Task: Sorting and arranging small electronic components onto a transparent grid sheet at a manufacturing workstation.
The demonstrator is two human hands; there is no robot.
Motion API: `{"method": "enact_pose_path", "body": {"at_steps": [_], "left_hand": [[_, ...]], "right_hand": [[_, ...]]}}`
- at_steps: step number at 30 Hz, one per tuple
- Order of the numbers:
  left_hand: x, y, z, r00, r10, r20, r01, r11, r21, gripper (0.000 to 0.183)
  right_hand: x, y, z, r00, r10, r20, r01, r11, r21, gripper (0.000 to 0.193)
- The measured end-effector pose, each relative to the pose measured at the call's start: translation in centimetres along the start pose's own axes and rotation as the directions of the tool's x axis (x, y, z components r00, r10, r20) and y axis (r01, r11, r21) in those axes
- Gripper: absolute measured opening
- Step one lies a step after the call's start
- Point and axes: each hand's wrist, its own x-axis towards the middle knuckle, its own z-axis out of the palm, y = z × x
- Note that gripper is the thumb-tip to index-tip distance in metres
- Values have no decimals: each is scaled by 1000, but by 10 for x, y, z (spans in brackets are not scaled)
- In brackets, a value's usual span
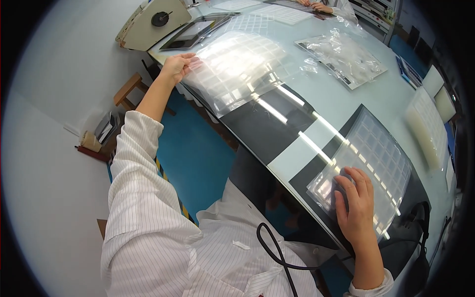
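At the table's far left, my left hand (177, 68) pinches the edge of a clear plastic sheet (237, 62) marked with a grid of squares. Glare whitens much of that sheet, and I cannot tell if it is one layer or several. On the right, another clear gridded sheet (380, 148) lies over a dark mat (365, 113). My right hand (357, 208) rests on its near left part, fingers bent and apart, thumb spread, gripping nothing. A second dark mat (262, 126) shows between the two sheets.
Beyond the sheets lies a crumpled clear bag (344, 57). A thick stack of translucent sheets (428, 128) stands at the right. A beige machine (153, 24) with a black knob sits at the far left corner. Another person's hands (316, 6) are across the table. A black cable (282, 257) hangs before me.
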Motion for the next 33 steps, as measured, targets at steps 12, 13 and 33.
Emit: {"method": "enact_pose_path", "body": {"at_steps": [12, 13, 33], "left_hand": [[20, 64, 19, 701, 549, 456, -306, 808, -503, 30], [15, 75, 32, 763, 493, 418, -257, 825, -504, 29], [1, -12, -60, 980, 56, -190, -19, 981, 192, 25]], "right_hand": [[5, -2, 2, 998, 42, 37, -43, 999, 25, 34], [4, -1, 2, 998, 40, 45, -41, 999, 21, 34], [4, 1, -1, 997, 59, 43, -59, 998, 3, 35]]}}
